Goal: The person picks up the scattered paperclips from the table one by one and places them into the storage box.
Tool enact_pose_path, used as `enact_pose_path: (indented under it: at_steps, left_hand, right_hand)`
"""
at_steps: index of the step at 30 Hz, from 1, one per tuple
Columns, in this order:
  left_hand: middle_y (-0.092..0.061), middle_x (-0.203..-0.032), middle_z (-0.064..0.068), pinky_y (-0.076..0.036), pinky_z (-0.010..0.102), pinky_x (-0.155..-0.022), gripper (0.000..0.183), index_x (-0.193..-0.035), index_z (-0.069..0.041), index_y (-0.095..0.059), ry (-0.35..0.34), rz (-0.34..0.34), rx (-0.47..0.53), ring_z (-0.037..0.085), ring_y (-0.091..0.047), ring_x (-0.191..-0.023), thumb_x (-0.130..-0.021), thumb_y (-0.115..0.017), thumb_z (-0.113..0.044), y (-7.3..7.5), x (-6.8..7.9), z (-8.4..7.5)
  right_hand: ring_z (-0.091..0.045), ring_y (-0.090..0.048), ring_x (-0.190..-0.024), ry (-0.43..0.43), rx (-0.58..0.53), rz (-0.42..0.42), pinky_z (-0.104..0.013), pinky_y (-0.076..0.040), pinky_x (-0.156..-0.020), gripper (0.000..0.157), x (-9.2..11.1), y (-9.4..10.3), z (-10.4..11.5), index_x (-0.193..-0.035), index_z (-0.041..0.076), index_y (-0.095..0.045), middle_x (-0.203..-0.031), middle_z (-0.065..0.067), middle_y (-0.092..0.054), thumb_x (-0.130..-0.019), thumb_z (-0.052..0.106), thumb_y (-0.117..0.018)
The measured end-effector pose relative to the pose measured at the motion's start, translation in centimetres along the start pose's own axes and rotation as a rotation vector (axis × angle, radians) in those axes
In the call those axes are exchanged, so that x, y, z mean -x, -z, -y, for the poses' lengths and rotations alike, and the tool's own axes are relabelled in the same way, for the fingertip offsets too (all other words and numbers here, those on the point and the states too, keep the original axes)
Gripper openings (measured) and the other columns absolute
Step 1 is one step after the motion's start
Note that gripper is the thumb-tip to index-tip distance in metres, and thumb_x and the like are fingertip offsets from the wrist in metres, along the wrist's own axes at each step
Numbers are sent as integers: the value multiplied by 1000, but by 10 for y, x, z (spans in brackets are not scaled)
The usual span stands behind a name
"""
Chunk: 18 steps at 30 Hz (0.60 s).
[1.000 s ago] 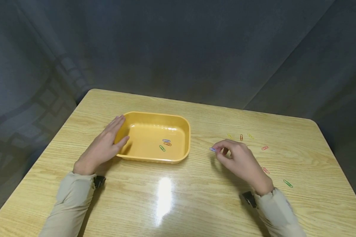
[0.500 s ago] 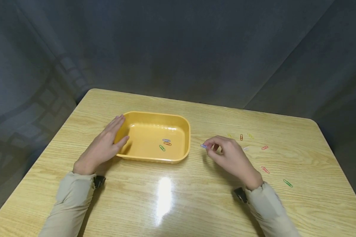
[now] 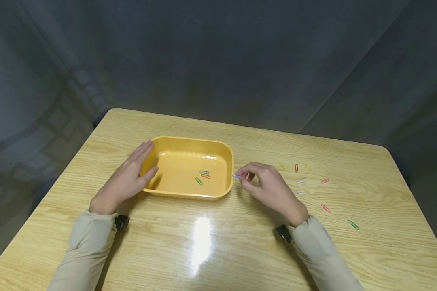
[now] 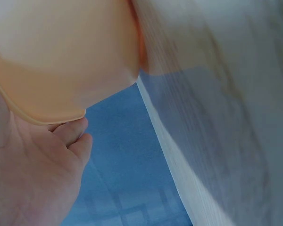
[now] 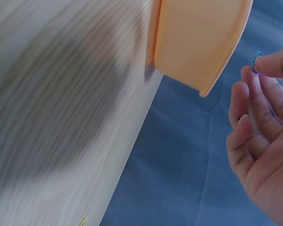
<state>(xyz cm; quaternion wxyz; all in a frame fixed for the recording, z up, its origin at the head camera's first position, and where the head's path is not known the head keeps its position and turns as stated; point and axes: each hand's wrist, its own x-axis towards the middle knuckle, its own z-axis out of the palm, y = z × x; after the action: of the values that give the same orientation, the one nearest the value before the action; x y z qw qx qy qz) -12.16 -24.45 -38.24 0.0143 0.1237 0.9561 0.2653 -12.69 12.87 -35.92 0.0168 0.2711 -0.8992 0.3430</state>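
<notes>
A yellow plastic tray stands left of the middle of the wooden table. My left hand lies along its left end, fingers straight and together at the rim, thumb reaching over the inside. In the left wrist view the left fingers show beside the tray rim. My right hand pinches a blue paper clip between thumb and forefinger, right at the tray's right rim. The right wrist view shows this clip held up beside the tray wall. Inside the tray lie blue, red and green paper clips.
Several loose paper clips lie on the table to the right: yellow, dark red, white, pink and green. A dark curtain hangs behind the table's far edge.
My right hand has moved left with the blue paper clip, from the loose clips to the tray's right rim, uncovering white clips. The left hand and tray have stayed in place.
</notes>
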Motion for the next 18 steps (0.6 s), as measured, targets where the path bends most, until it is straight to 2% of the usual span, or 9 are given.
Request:
enact_pose_path:
  at_steps: [9, 18]
  left_hand:
    - [-13, -166, 18, -16, 55, -125, 72, -158, 0, -17, 1, -3, 0, 35, -11, -155, -103, -52, -31, 0, 0, -1]
    - [-14, -166, 19, -16, 55, -125, 73, -157, 0, -17, 2, -3, -1, 35, -11, -155, -102, -54, -29, -1, 0, 0]
  right_hand:
    - [-9, -61, -82, 86, -59, 44, -32, -56, -72, 16, -12, -8, 7, -102, 10, -75, -95, -2, -74, -93, 6, -62]
    - [-10, -61, -81, 137, -71, 63, -31, -56, -69, 16, -28, -18, 15, -101, 10, -74, -96, -3, -74, -93, 6, -61]
